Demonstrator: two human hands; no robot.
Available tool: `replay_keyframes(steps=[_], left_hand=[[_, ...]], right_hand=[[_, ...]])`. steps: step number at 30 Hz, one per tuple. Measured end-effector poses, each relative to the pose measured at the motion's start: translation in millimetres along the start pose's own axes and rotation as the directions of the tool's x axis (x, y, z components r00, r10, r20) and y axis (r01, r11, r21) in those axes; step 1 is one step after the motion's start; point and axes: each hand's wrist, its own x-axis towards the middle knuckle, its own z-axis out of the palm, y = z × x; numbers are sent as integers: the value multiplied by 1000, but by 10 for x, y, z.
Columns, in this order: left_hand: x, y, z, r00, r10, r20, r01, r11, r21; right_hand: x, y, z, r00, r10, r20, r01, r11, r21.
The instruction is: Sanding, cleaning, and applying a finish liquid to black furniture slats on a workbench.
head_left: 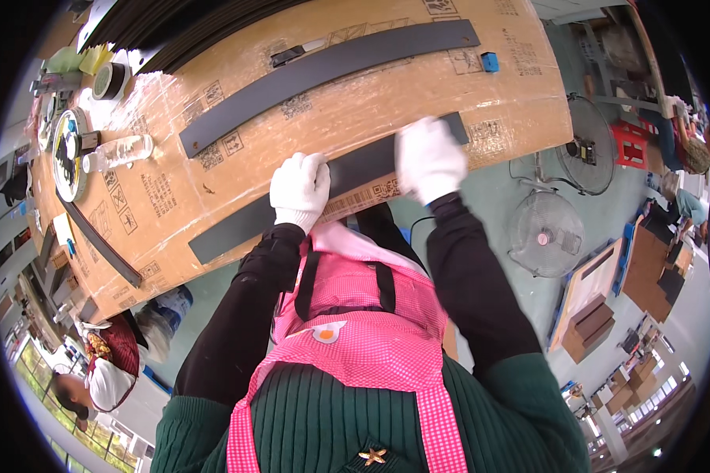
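Observation:
A long dark grey strip lies along the near edge of a cardboard-covered table. My left hand, in a white glove, is closed at the strip's middle, its fingers curled over the edge. Farther right, my right hand is over the same strip, also gloved in white. Motion smears its fingers, and whatever is under it is hidden. Beyond both hands lies a second dark grey strip, slightly bowed, with a small hole near each end.
The cardboard tabletop carries a utility knife, a small blue block, a clear bottle, a round tray and a narrow curved dark strip. Dark strips are stacked at the far left. Fans stand right.

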Motion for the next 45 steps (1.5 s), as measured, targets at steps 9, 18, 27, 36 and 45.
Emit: replay_keyframes(steps=[9, 18, 27, 36, 45], left_hand=[[-6, 14, -53, 999, -38, 32, 37, 999, 27], [34, 72, -53, 989, -116, 97, 117, 993, -7], [70, 55, -90, 979, -145, 141, 153, 987, -47], [-221, -289, 53, 843, -518, -143, 288, 660, -694], [-1430, -1596, -1570, 776, -557, -297, 472, 824, -313]], right_hand=[[249, 1458, -283, 893, 376, -247, -357, 927, 118], [-235, -960, 98, 938, -284, -197, 338, 872, 354], [283, 401, 203, 958, -45, -282, 57, 998, 37], [-489, -1462, 272, 877, -454, -155, 480, 828, 290], [-484, -524, -270, 663, -680, -313, 743, 648, 165]])
